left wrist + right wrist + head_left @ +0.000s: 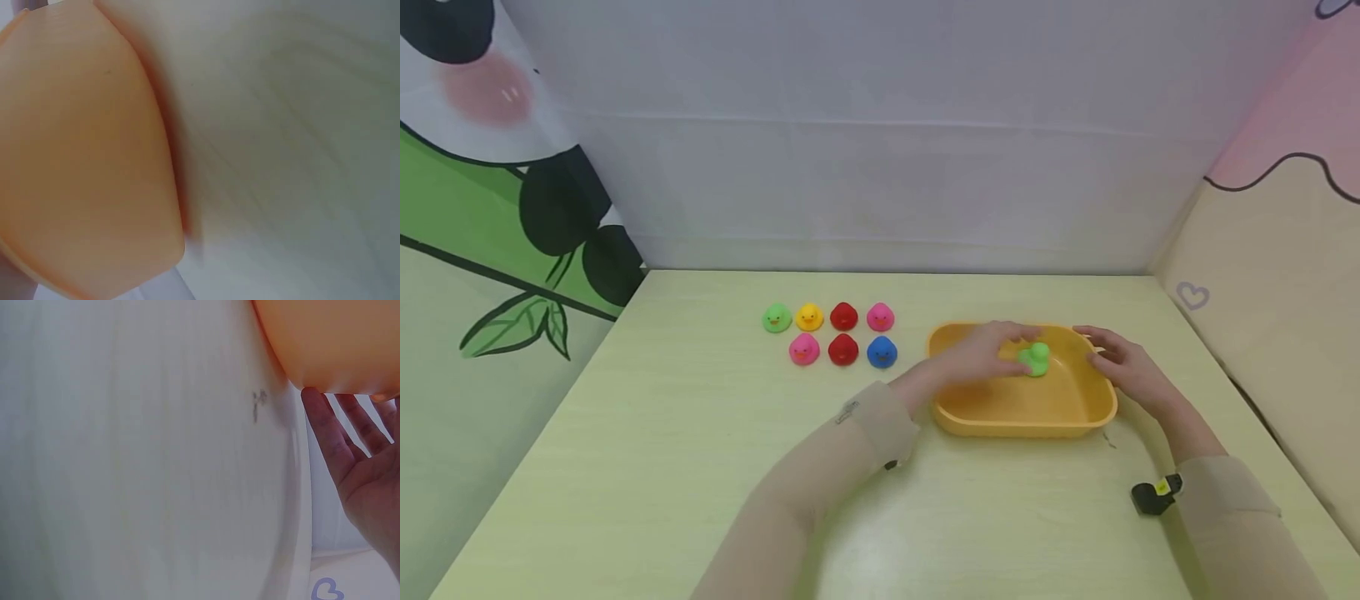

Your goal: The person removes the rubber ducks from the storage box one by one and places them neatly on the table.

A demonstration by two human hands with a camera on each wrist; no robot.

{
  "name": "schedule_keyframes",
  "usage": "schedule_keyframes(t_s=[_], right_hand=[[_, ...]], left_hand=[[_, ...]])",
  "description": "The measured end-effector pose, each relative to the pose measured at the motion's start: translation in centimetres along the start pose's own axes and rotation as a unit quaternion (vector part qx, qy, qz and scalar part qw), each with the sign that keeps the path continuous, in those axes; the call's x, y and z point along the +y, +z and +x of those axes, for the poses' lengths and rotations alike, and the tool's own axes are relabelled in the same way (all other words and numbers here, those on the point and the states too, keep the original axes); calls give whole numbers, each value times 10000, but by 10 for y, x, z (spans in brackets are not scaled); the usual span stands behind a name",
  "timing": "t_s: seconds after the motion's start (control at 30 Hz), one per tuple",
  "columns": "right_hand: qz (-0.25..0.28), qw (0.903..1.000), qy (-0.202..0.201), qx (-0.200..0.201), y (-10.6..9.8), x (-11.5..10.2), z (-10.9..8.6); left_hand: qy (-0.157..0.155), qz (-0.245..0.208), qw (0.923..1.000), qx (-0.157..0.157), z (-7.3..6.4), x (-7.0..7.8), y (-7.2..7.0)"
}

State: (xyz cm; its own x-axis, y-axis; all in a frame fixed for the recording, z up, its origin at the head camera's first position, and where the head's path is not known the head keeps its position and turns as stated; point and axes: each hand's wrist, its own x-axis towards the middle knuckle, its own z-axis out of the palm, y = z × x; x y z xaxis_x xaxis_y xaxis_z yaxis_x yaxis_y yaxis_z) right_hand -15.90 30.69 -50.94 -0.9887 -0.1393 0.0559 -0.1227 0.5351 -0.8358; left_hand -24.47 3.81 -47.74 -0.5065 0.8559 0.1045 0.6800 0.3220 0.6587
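Note:
My left hand [981, 354] reaches over the yellow-orange plastic basin [1022, 427], thumb and fingers spread apart. A small green rubber duck [1035, 359] shows inside the basin, right at those fingertips. At the basin's right end is my right hand [1123, 367], its fingers over and beside the rim. In the right wrist view, that hand's fairly straight fingers [328, 434] reach up to the basin's outer wall [337, 350]. The left wrist view shows the basin's outside [94, 156] close up, and the left fingers are hidden there.
Left of the basin, several rubber ducks stand in two rows, among them a green duck [777, 318], a yellow duck [809, 317], a blue duck [882, 352] and a pink duck [804, 349]. The pale table [700, 467] meets a white backdrop [880, 192] behind.

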Motion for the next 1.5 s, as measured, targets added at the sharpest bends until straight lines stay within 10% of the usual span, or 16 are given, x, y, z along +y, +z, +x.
schedule_keyframes(t_s=[0.87,1.5], right_hand=[[0,10000,93,-30,2,0,0],[-32,10000,25,-19,3,2,1]], left_hand=[[327,946,9909,-894,28,-15,16],[446,299,9961,-700,27,-20,16]])
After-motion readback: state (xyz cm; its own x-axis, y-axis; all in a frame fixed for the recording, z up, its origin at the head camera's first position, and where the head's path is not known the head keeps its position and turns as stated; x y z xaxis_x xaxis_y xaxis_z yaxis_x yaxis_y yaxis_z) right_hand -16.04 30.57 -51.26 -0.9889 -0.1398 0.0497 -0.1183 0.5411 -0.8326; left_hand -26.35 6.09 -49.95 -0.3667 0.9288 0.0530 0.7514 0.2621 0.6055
